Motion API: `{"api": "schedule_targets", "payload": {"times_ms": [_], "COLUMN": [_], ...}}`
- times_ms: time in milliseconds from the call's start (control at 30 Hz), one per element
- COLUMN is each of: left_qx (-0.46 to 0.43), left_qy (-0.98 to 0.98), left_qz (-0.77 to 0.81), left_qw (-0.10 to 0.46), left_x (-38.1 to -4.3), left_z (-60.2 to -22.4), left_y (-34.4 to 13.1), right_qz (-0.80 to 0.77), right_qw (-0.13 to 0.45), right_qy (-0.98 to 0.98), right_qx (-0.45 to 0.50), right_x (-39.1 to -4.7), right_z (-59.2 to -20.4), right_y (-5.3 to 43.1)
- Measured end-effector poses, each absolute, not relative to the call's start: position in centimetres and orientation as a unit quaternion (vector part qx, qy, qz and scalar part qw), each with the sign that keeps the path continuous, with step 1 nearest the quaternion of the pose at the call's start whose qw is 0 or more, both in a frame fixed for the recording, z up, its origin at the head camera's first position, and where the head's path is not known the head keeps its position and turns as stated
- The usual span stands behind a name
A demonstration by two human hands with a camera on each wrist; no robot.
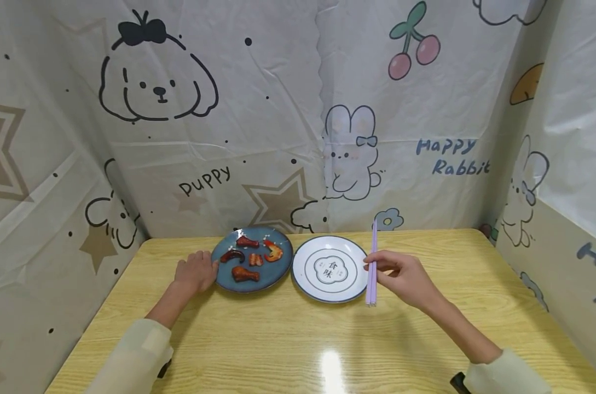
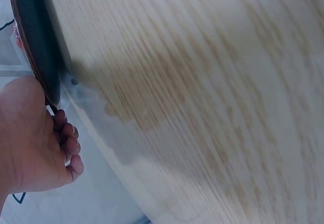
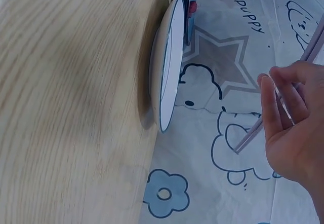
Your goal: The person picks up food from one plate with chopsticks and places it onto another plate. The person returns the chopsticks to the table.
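Note:
My right hand (image 1: 405,278) pinches a pair of pale purple chopsticks (image 1: 371,290) between thumb and fingers. They are raised over the white plate's right edge, side by side. The white plate (image 1: 302,273), blue-rimmed with printed characters in its middle, holds nothing. At the left, a blue plate (image 1: 270,280) carries several food pieces: two drumsticks (image 1: 245,274), a shrimp (image 1: 273,251), a dark curved piece (image 1: 232,256) and a small striped reddish piece (image 1: 255,259). My left hand (image 1: 195,272) grips that plate's left rim, thumb at the edge and fingers curled in the left wrist view.
Both plates stand near the far edge of a light wood-grain table (image 1: 258,339). Printed cloth (image 1: 268,126) hangs behind the table and along both sides. The two plates sit close together.

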State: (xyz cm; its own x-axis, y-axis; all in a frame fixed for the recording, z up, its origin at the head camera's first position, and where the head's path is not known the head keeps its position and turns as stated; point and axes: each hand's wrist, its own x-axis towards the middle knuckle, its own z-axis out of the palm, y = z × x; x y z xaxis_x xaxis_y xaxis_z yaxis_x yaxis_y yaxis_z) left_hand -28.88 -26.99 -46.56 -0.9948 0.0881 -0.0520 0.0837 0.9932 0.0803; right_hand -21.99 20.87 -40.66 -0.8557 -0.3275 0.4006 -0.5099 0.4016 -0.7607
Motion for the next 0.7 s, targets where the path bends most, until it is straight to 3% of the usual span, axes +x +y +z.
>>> {"api": "schedule_targets", "payload": {"times_ms": [333,700], "left_qx": [0.044,0.047], "left_qy": [0.998,0.998], "left_qz": [0.040,0.030], "left_qw": [0.023,0.022], "left_x": [-29.0,-28.9], "left_z": [-46.6,-46.7], "left_y": [-26.8,-26.8], "right_qz": [0.498,0.594], "right_qw": [0.209,0.150], "right_qy": [-0.792,-0.757], "right_qx": [0.285,0.229], "right_x": [-21.7,-21.3], "right_z": [-40.5,-39.5], "right_y": [19.8,19.3]}}
